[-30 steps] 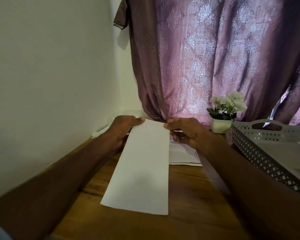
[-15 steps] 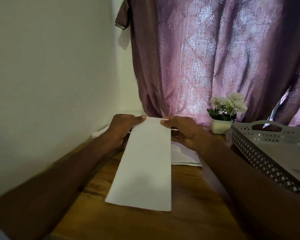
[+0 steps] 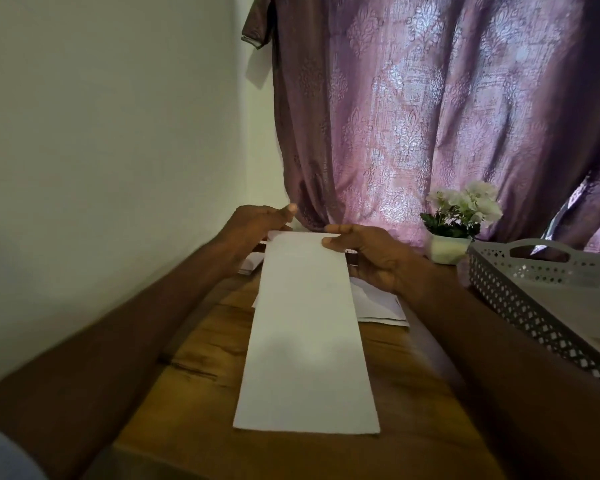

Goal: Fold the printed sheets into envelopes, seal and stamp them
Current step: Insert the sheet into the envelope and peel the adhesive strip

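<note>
A long, narrow folded white sheet (image 3: 307, 334) lies lengthwise over the wooden table (image 3: 201, 344), with its near end towards me. My right hand (image 3: 371, 258) pinches the far right corner with the thumb on top. My left hand (image 3: 253, 230) is at the far left corner. Its thumb is raised just above the sheet's edge and its fingers are hidden behind the paper. More white papers or envelopes (image 3: 378, 306) lie flat under the sheet's far end.
A grey perforated tray (image 3: 520, 299) with handles stands at the right, with a sheet inside it. A small white pot of white flowers (image 3: 447, 244) sits behind it by the purple curtain (image 3: 430, 116). A plain wall (image 3: 101, 168) borders the table's left side.
The sheet has swung straighter, so its near end now points more squarely at me. My left thumb has lifted off the far edge, while my right thumb has slid further onto the corner.
</note>
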A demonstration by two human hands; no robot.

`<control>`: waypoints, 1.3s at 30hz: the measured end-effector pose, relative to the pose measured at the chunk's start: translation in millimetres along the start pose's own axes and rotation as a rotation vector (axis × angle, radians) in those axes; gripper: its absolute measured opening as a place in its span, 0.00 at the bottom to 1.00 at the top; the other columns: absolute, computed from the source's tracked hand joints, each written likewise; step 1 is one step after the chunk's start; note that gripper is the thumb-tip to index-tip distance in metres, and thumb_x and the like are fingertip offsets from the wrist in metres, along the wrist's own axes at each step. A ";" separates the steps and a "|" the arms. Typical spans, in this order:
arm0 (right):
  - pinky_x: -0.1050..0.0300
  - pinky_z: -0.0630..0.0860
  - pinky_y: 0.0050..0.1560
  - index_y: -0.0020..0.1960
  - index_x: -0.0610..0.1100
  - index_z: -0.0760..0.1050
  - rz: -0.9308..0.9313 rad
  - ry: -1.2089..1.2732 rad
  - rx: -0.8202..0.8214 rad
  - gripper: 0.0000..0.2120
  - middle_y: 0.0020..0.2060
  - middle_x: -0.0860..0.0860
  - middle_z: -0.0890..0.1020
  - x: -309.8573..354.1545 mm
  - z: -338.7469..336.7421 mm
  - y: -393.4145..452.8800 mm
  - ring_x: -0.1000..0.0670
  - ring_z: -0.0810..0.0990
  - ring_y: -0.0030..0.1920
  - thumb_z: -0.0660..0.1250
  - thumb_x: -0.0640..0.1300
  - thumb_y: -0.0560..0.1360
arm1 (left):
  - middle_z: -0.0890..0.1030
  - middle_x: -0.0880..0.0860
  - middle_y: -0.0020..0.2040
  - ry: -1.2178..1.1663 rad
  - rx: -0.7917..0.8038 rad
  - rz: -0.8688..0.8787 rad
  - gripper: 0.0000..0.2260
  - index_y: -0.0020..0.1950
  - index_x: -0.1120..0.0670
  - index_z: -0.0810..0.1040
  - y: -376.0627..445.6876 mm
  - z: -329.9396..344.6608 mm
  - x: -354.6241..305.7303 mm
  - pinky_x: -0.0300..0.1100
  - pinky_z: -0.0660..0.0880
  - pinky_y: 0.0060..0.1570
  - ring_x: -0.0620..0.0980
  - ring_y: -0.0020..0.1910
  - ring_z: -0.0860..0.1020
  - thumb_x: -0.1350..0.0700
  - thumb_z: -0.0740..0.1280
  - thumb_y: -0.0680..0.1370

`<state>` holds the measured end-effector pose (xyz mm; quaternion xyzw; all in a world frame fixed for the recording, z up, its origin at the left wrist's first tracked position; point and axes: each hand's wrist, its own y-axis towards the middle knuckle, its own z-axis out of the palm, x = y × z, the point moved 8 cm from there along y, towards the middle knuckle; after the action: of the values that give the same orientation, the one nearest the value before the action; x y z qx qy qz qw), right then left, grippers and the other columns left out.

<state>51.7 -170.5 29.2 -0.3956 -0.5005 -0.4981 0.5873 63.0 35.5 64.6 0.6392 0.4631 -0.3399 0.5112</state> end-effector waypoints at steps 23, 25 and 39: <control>0.60 0.81 0.38 0.53 0.41 0.86 -0.047 -0.786 -0.035 0.14 0.47 0.43 0.88 73.0 -5.9 -124.9 0.48 0.86 0.42 0.80 0.42 0.69 | 0.88 0.56 0.54 -0.338 -0.075 0.085 0.13 0.57 0.59 0.86 -34.7 -47.0 -8.3 0.47 0.83 0.56 0.53 0.54 0.86 0.57 0.79 0.74; 0.66 0.76 0.31 0.49 0.44 0.87 -0.228 -0.937 -0.118 0.10 0.39 0.49 0.88 101.7 -0.6 -145.8 0.55 0.84 0.35 0.81 0.43 0.69 | 0.89 0.50 0.50 -0.331 -0.061 0.134 0.10 0.55 0.56 0.86 -53.2 -53.1 -15.5 0.39 0.82 0.50 0.47 0.50 0.86 0.58 0.78 0.75; 0.48 0.81 0.52 0.48 0.56 0.84 -0.406 -1.422 0.056 0.13 0.47 0.61 0.83 10.9 50.5 -252.4 0.59 0.81 0.47 0.72 0.64 0.72 | 0.80 0.46 0.69 0.544 0.266 0.193 0.15 0.49 0.45 0.89 -186.3 -66.0 -14.1 0.42 0.68 0.69 0.47 0.69 0.75 0.63 0.67 0.82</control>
<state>-205.7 -172.0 40.8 -0.5072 -0.8361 -0.2074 0.0274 -119.4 104.9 30.5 0.8089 0.4717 -0.1640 0.3103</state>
